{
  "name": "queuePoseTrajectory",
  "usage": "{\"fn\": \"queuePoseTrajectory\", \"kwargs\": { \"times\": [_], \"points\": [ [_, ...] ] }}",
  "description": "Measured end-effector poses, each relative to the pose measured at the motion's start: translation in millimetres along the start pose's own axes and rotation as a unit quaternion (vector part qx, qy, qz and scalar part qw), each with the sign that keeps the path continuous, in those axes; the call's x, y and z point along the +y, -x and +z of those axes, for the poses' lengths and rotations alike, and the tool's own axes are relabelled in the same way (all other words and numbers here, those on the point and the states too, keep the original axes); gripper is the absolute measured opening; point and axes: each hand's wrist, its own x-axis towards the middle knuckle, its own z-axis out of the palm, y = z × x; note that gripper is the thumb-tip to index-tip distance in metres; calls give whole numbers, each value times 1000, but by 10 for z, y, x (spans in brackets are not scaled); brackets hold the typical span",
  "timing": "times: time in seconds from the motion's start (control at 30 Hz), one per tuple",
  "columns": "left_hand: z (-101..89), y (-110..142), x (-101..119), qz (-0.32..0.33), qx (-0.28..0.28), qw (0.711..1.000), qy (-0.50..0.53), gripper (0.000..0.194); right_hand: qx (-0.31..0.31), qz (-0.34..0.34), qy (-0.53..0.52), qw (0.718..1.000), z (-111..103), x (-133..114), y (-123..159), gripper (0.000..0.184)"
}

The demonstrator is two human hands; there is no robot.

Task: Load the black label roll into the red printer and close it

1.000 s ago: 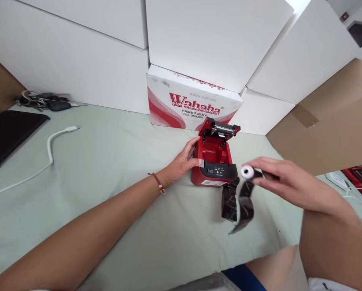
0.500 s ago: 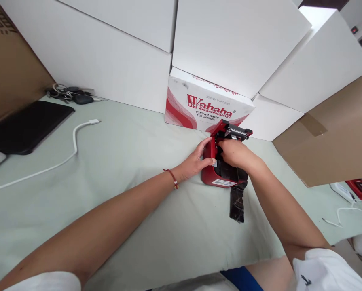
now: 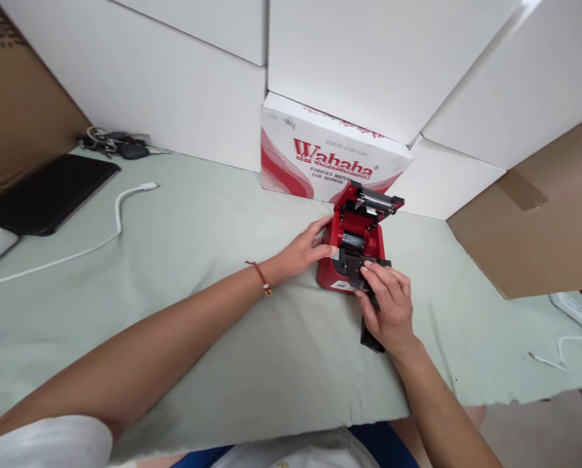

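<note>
A small red label printer (image 3: 326,276) stands on the cloth with its lid (image 3: 376,198) raised, showing a dark shiny roll (image 3: 353,242) inside. My left hand (image 3: 300,253) grips the printer's left side, thumb on the near rim and fingers along the wall. At the front edge, my right hand (image 3: 391,305) pinches a strip of black ribbon (image 3: 356,272) between thumb and fingers. The ribbon's loose end hangs down past the front onto the cloth, partly behind that hand.
A Wahaha water carton (image 3: 330,156) stands right behind the printer, against white boxes (image 3: 198,84). To the left are a white cable (image 3: 118,221), a black tablet-like slab (image 3: 51,195) and keys (image 3: 118,144). A brown cardboard box (image 3: 525,227) stands at right.
My right hand has come out of the printer's inside toward me and now holds the black ribbon at the front edge. My left hand stays on the printer's side.
</note>
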Motion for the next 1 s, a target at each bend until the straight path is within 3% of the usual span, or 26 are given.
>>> {"fn": "queuePoseTrajectory", "kwargs": {
  "times": [0.07,0.23,0.33,0.47,0.7,0.83,1.0],
  "points": [
    [-24,-31,69,-3,17,999,-27,85,-1,8,-17,1000,63,13,18,54],
    [-29,-409,283,23,137,986,-89,71,14,8,-68,998,67,54,-5,61],
    [10,-569,450,41,120,989,-73,58,8,14,-81,997,51,55,18,65],
    [47,-391,527,71,84,988,-106,54,7,19,-101,995,28,31,44,72],
    [-28,113,220,189,54,949,-248,49,46,49,-93,993,-20,-113,40,67],
    [-16,143,152,253,43,922,-289,40,30,40,-101,994,-52,-141,47,53],
    [-47,63,231,257,23,917,-305,30,16,38,-108,993,-72,-112,28,56]
  ]
}}
